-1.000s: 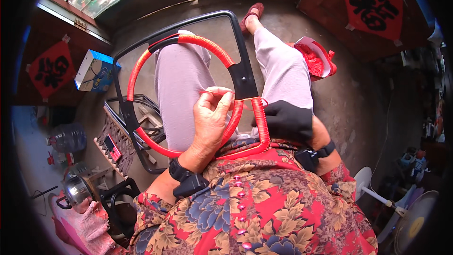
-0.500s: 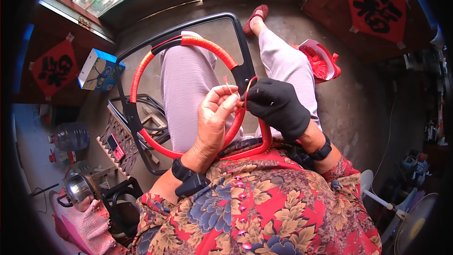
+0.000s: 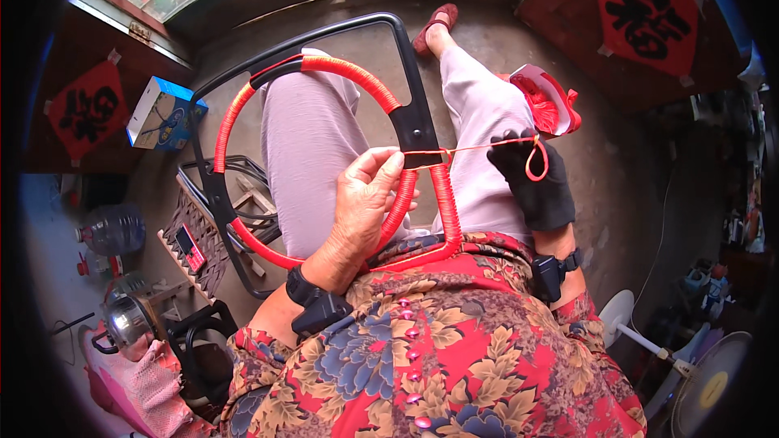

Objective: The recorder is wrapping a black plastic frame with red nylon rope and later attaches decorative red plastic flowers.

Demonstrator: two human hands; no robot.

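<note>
Across my lap lies a black metal frame with a round inner ring wrapped in red-orange cord. My left hand is bare and pinches the cord's end at the black side plate of the frame. From there the thin red cord runs taut to the right. My right hand, in a black glove, is closed on the cord above my right thigh, and a small loop dangles from it. Wrapped tubing also shows on the frame's near right corner, below the plate.
A woven stool with a red phone stands at the left, near a blue box and a metal kettle. A red bag lies beyond my right knee. A white fan stands at lower right.
My right hand has moved right, away from the left, drawing the cord out straight. My left hand stays by the side plate, still pinching.
</note>
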